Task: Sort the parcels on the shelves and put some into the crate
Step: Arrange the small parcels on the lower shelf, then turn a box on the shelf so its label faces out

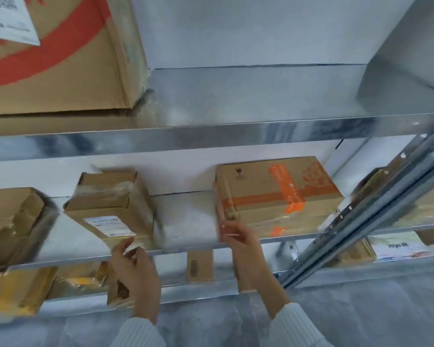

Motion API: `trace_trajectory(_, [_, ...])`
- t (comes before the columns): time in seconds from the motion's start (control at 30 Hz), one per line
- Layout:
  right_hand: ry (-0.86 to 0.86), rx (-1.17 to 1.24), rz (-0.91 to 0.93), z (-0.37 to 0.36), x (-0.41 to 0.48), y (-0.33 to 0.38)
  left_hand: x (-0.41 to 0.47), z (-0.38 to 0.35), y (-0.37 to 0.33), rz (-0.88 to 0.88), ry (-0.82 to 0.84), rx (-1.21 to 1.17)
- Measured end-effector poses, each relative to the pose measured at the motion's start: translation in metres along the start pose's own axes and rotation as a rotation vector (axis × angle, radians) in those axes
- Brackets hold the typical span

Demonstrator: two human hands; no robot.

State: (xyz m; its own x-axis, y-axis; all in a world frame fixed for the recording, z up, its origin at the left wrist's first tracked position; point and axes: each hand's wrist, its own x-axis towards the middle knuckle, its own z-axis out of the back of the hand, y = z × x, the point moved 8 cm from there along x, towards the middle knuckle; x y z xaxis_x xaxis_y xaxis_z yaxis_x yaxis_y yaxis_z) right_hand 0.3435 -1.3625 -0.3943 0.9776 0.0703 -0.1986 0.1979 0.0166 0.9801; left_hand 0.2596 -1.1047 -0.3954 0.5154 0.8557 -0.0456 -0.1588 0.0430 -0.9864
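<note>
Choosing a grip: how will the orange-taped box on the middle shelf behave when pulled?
The orange-taped box looks like stiff, sealed cardboard, so probably rigid. It lies flat and broad on the middle shelf, so it should slide, not tip.

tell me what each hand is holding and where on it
The left hand grips the near bottom corner of the labelled box. The right hand holds the left front edge of the orange-taped box.
</note>
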Motion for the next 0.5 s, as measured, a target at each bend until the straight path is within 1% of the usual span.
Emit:
trace_trajectory(0.1, [-0.036,0.008,0.046,0.049,-0.003,0.010,-0.040,-0.036,-0.011,-0.040,0.069,0.014])
trace_trajectory(0.2, [-0.084,0.102,0.053,0.092,-0.004,0.024,-0.070,-0.078,-0.023,-0.043,0.229,0.073])
trace_trajectory(0.23, [-0.119,0.109,0.067,0.106,-0.003,0.028,-0.075,-0.091,-0.027,-0.039,0.278,0.078])
trace_trajectory(0.3, [-0.231,0.093,0.116,0.138,-0.003,0.039,-0.083,-0.117,-0.039,-0.072,0.314,0.090])
trace_trajectory(0.37, [-0.353,0.016,0.173,0.167,-0.003,0.053,-0.086,-0.142,-0.053,-0.110,0.334,0.118])
trace_trajectory(0.43, [-0.453,-0.093,0.244,0.190,-0.003,0.070,-0.085,-0.171,-0.058,-0.057,0.407,0.151])
trace_trajectory(0.5, [-0.501,-0.233,0.341,0.205,0.004,0.083,-0.080,-0.196,-0.059,0.018,0.483,0.195])
